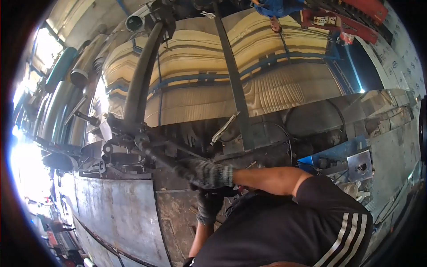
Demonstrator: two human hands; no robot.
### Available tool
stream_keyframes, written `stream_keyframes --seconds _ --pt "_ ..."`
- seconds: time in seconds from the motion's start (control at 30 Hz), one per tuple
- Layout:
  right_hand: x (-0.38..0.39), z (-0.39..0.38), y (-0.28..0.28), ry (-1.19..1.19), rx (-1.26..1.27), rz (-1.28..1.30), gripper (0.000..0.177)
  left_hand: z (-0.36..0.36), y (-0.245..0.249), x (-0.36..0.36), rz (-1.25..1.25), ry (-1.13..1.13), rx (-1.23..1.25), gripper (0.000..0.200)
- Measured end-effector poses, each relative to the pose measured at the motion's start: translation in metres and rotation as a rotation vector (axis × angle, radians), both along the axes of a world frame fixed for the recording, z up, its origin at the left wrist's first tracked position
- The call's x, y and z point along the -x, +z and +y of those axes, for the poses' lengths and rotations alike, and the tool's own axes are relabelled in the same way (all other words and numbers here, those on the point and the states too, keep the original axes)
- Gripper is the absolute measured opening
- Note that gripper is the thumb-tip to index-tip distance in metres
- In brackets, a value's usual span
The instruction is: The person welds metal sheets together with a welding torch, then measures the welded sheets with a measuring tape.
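Note:
My right hand (207, 174), in a grey knitted glove, is wrapped around the near end of a dark metal lever (162, 156). The lever slants up and left to a joint at the foot of a long dark beam (138, 89). Just below, my left hand (209, 207), also gloved, is closed close under the right one. Its fingers are mostly hidden, and I cannot tell what they hold. Beyond the hands, a shiny mirror-like metal sheet (191, 95) lies under the beam and a second dark bar (230, 66). A slim light-coloured clamp-like tool (225, 127) rests near its front edge.
Grey metal plates (118, 213) cover the left foreground. Large metal rolls (58, 104) stand at far left. On the right are a blue piece (331, 151) and a square plate with a hole (360, 166). A person in blue (278, 8) is across the sheet, near red equipment (322, 20).

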State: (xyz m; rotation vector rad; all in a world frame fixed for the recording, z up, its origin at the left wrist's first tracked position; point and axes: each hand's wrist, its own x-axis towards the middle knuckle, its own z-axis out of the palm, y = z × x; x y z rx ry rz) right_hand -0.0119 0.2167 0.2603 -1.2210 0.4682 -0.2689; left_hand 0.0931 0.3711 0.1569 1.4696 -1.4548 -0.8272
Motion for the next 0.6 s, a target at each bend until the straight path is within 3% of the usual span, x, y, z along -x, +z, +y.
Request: stream_keyframes --seconds 0.03,0.07,0.1,0.13,0.17,0.2,0.27,0.3,0.33,0.5,0.57,0.6 --pt "-0.015 -0.003 0.007 0.106 0.33 0.066 0.04 0.009 0.002 0.001 -0.158 -0.066 -0.065 0.027" --pt "-0.036 -0.004 0.002 0.117 0.339 0.056 0.04 0.013 0.004 0.003 -0.315 -0.129 -0.132 0.023" --pt "-0.06 -0.002 -0.017 0.291 0.811 0.041 0.043 0.017 0.002 0.005 -0.323 -0.112 -0.131 0.023" --pt "-0.075 -0.002 -0.033 0.459 1.283 0.015 0.046 0.02 -0.001 0.007 -0.169 0.07 -0.156 0.019" --pt "-0.081 -0.006 -0.042 0.385 1.218 -0.092 0.046 0.02 -0.003 0.009 -0.014 0.256 -0.17 0.025" --pt "-0.083 -0.013 -0.047 0.399 1.219 -0.118 0.046 0.017 0.008 0.005 -0.024 0.282 -0.171 0.025" --pt "-0.077 -0.022 -0.076 0.526 0.389 -0.133 0.045 0.013 0.045 -0.009 1.096 0.528 0.004 0.044" --pt "-0.099 0.003 -0.177 0.606 -0.116 -0.209 0.049 0.008 0.064 -0.01 1.066 0.642 0.119 0.047" --pt "-0.089 0.006 -0.176 0.681 -0.11 -0.218 0.049 0.001 0.086 -0.01 1.027 0.767 0.257 0.05" --pt "-0.036 0.012 -0.143 0.944 -0.189 -0.264 0.04 -0.034 0.204 -0.071 0.959 0.264 0.703 0.06" --pt "-0.046 0.014 -0.14 0.593 0.523 -0.328 0.038 -0.036 0.245 -0.106 0.909 0.135 0.807 0.062" --pt "-0.058 0.013 -0.162 0.618 0.535 -0.347 0.038 -0.038 0.264 -0.126 0.877 0.091 0.864 0.061"
